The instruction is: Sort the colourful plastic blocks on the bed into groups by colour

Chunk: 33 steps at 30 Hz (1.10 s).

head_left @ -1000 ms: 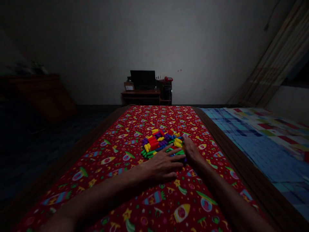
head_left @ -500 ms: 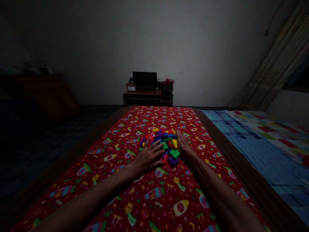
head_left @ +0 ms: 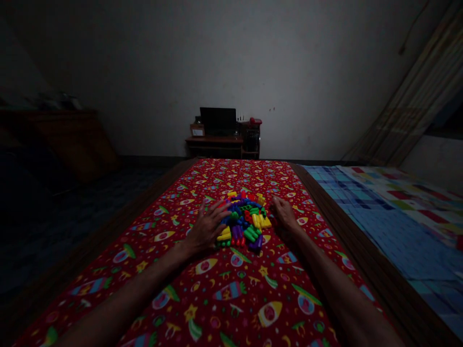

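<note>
A pile of colourful plastic building blocks [head_left: 237, 217] lies on the red patterned cloth, with green, yellow, purple, blue and red pieces made of joined tubes. My left hand [head_left: 205, 227] rests at the left edge of the pile, fingers spread and reaching over a few blocks, gripping none. Just right of the pile, apart from it, is my right hand [head_left: 284, 212] with its fingers curled in. Its palm side is dark and turned away, so anything inside is hidden. Nearest to it are a yellow block [head_left: 261, 221] and a green block [head_left: 252, 234].
The red cloth [head_left: 231, 291] with rockets and stars covers a long table with dark brown sides. At the far end stand a monitor [head_left: 217, 120] and a red telephone [head_left: 255, 121] on a desk. Bedding with blue checks [head_left: 379, 217] lies on the right, a wooden cabinet [head_left: 68, 140] on the left.
My left hand has drawn back to the left, uncovering more blocks. My right hand has moved right, off the pile, and its fingers have curled. The near blocks have shifted and lie more spread out.
</note>
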Each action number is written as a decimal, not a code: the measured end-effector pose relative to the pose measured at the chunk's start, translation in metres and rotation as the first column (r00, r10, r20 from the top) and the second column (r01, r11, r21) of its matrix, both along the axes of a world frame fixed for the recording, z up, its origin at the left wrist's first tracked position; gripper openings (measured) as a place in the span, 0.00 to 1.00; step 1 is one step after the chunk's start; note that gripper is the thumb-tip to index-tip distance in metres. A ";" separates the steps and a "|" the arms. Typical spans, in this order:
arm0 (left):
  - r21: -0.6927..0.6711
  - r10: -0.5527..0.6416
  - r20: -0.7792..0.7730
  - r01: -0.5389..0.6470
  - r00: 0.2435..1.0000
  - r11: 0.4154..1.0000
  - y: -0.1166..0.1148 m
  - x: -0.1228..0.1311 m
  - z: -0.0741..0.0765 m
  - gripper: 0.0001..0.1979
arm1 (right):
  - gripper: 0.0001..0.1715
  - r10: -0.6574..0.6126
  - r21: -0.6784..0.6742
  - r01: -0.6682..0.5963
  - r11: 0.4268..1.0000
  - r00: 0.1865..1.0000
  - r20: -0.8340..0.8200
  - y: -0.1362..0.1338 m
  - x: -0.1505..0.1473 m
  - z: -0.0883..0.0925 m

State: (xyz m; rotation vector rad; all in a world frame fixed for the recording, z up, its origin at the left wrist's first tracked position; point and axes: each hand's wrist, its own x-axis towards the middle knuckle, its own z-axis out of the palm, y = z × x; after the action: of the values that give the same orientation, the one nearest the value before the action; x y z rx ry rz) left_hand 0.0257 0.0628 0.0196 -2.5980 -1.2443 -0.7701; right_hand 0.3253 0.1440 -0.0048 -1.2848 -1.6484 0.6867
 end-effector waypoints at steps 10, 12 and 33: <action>-0.229 0.495 0.380 -0.439 0.782 0.869 0.073 -0.054 -0.045 0.20 | 0.21 -0.024 0.005 0.024 1.000 0.975 0.220 0.033 -0.021 0.006; -0.194 0.460 0.350 -0.417 0.816 0.888 0.080 -0.058 -0.054 0.17 | 0.18 -0.017 0.034 0.008 0.999 0.960 0.281 0.040 -0.026 0.005; -0.131 0.377 0.252 -0.354 0.891 0.926 0.082 -0.068 -0.064 0.18 | 0.28 -0.687 0.063 0.687 0.724 0.707 0.170 0.069 0.105 0.000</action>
State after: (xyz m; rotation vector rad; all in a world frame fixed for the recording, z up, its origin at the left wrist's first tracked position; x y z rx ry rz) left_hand -0.0427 0.1446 -0.0445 -2.2565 -1.8126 -1.0395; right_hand 0.4300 0.2134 -0.0047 -1.8592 -1.1420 0.1046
